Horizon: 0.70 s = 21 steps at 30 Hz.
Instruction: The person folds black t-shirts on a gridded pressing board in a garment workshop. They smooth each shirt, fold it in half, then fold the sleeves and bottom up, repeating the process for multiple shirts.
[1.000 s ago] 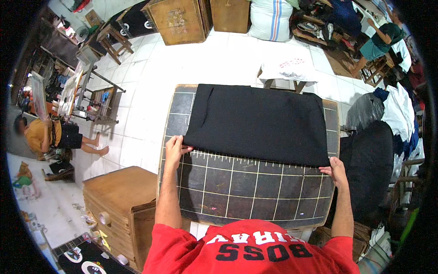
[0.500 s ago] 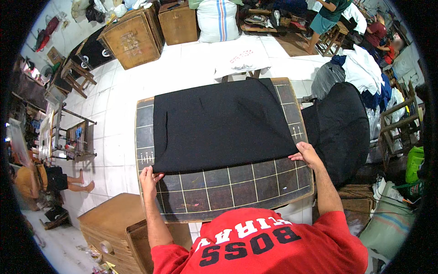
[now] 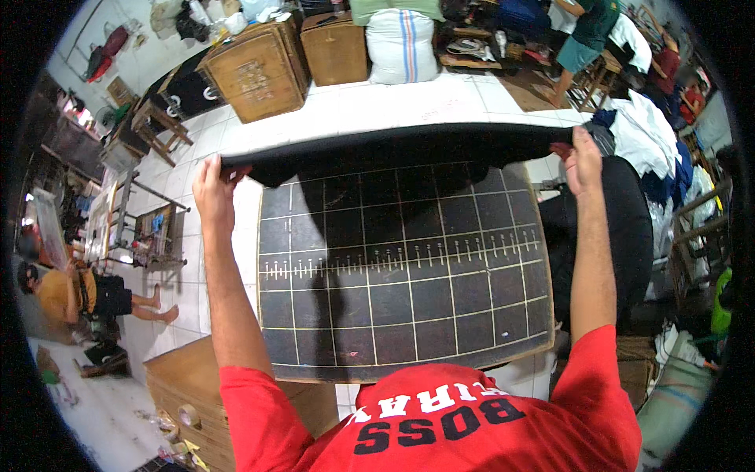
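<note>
Head view: thin black fabric sheet (image 3: 409, 143), raised over far edge of dark, pale-gridded rectangular surface (image 3: 432, 307)
Left hand (image 3: 212, 193): pinching left corner
Right hand (image 3: 584, 165): pinching right corner
Stretch: even tension should limit creases

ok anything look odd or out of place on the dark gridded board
Slightly: a pinkish mark and a pale speck sit toward the near edge of the gridded board, odd because neither matches its line pattern.

The black cloth (image 3: 409, 147) is hiding most of the far edge of the gridded board (image 3: 390, 304). A red shirt (image 3: 464, 452) is running off the lower border; the upper border is cutting off a green-shirted worker (image 3: 593, 31).
</note>
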### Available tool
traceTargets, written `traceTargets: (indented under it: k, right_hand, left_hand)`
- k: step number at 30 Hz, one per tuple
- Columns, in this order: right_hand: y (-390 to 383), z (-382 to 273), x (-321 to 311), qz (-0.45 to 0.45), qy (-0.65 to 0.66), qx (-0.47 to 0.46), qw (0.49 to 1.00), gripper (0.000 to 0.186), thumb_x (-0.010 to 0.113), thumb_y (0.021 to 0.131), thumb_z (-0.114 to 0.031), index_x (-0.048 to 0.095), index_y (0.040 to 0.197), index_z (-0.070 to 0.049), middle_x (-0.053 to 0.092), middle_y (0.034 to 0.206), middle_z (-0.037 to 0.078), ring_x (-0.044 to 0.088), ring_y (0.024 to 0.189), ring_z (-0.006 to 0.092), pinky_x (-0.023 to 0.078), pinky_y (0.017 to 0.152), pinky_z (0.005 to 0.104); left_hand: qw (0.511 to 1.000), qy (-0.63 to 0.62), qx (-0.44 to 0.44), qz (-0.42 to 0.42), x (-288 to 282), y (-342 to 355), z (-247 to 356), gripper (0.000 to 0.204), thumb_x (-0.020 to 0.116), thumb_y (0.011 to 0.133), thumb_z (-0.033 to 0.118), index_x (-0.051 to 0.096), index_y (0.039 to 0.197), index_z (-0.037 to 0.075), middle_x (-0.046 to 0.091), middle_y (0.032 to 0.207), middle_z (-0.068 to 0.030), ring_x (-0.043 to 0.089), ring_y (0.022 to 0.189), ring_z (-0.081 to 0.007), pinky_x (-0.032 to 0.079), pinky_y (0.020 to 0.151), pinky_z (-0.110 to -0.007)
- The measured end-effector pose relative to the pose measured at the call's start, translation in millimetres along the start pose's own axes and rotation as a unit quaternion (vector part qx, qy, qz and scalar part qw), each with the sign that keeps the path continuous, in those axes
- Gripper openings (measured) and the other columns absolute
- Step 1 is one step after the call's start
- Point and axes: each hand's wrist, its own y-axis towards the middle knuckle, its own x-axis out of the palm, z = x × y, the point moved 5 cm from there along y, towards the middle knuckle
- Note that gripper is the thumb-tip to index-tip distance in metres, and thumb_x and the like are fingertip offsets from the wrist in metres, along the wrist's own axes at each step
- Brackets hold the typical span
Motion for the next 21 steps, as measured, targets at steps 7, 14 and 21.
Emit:
traceTargets:
  k: [7, 14, 21]
  right_hand:
    - [22.2, 51.6, 12.2, 0.033, 0.001, 0.125, 0.992, 0.032, 0.05, 0.11, -0.037, 0.052, 0.126, -0.009, 0.07, 0.103, 0.01, 0.071, 0.076, 0.0247, 0.057, 0.071, 0.0396]
    - [-16.0, 189.4, -13.6, 0.07, -0.161, 0.298, 0.938, 0.037, 0.042, 0.113, -0.034, 0.044, 0.129, 0.0, 0.066, 0.109, 0.025, 0.075, 0.083, 0.0338, 0.062, 0.067, 0.0377]
    - [-68.0, 189.4, -33.9, 0.037, -0.198, 0.302, 0.932, 0.039, 0.039, 0.113, -0.033, 0.052, 0.121, 0.003, 0.069, 0.11, 0.023, 0.076, 0.084, 0.0334, 0.063, 0.071, 0.0377]
  left_hand:
    - [0.997, 0.006, -0.035, 0.068, -12.4, 44.1, -67.5, 0.02, 0.054, 0.107, 0.018, 0.061, 0.099, 0.001, 0.069, 0.092, -0.011, 0.072, 0.084, -0.0225, 0.063, 0.083, -0.043]
    - [0.964, 0.099, -0.202, 0.14, -59.8, -4.3, -229.5, 0.026, 0.054, 0.107, 0.022, 0.062, 0.098, 0.0, 0.066, 0.089, -0.0086, 0.07, 0.077, -0.02, 0.063, 0.071, -0.037]
    - [0.958, 0.088, -0.244, 0.121, -80.0, -71.0, -239.7, 0.025, 0.055, 0.108, 0.023, 0.059, 0.095, 0.003, 0.064, 0.088, -0.0064, 0.068, 0.076, -0.0182, 0.062, 0.071, -0.035]
